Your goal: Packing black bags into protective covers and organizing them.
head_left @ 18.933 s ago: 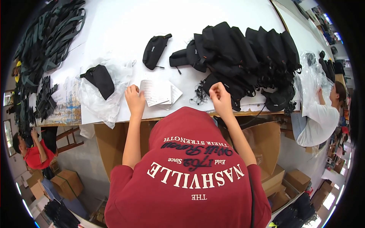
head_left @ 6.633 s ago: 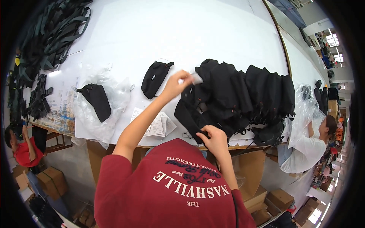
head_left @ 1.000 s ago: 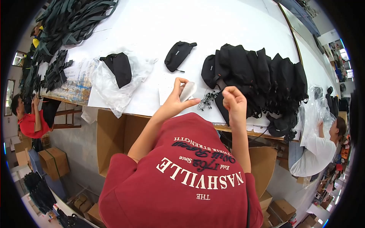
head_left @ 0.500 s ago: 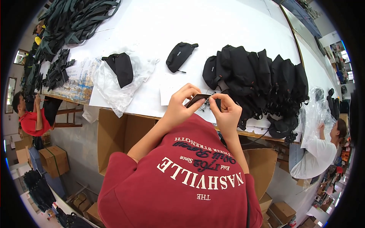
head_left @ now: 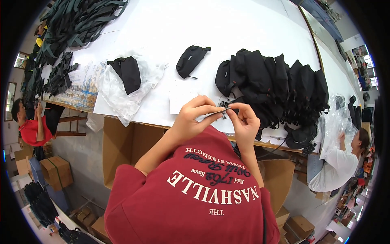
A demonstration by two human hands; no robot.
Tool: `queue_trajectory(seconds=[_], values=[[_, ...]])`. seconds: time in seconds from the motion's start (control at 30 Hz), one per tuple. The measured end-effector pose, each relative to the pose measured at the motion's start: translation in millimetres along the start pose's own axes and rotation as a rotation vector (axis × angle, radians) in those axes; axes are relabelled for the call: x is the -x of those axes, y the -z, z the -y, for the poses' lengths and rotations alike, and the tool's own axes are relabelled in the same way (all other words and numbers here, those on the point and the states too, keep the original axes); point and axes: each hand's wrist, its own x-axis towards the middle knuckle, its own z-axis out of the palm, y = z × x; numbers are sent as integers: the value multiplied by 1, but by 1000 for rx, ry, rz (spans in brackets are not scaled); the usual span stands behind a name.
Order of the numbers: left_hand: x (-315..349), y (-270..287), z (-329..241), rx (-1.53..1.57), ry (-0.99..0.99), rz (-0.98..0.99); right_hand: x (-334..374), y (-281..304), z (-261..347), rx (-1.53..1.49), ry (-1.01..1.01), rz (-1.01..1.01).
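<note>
Close to my body at the table's near edge, both hands work on a thin, dark, flat strip [head_left: 218, 112], seen nearly edge-on. My left hand [head_left: 194, 116] is closed, pinching it between thumb and fingers. At its right end, the fingertips of my right hand [head_left: 245, 118] are pressed together on it. Just beyond my fingers lie small black parts [head_left: 225, 101], too small to name. A single black pouch [head_left: 192, 61] with a short zipper pull lies farther off. A large heap of black pouches [head_left: 264, 77] sits beyond and right of my right hand.
Left of the hands, black pouches [head_left: 129, 75] lie on clear plastic bags [head_left: 118, 99]. Dark straps [head_left: 81, 22] are heaped at the far left of the white table [head_left: 162, 24]. Open cardboard boxes [head_left: 122, 142] stand below the table edge. A person in white [head_left: 335, 166] handles plastic at right; another in red [head_left: 32, 128] is at left.
The strip has turned from showing its flat face to nearly edge-on. My hands have shifted slightly nearer my body, and the right fingers have closed in on the strip's end.
</note>
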Motion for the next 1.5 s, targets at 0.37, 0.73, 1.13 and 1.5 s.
queue_trajectory(seconds=[0.37, 0.73, 1.13, 1.5], values=[[-4, 0, 30, 664, 448, 177, -10, 1, -18, -186, -130, 314], [-139, -34, 205, 514, 663, 494, -20, 21, -43, -375, -456, 258], [-126, -26, 254, -532, 205, -59, -29, 38, -56, -411, -552, 62], [-9, -29, 123, 489, 640, -197, -52, -17, -68, 312, -62, 303]])
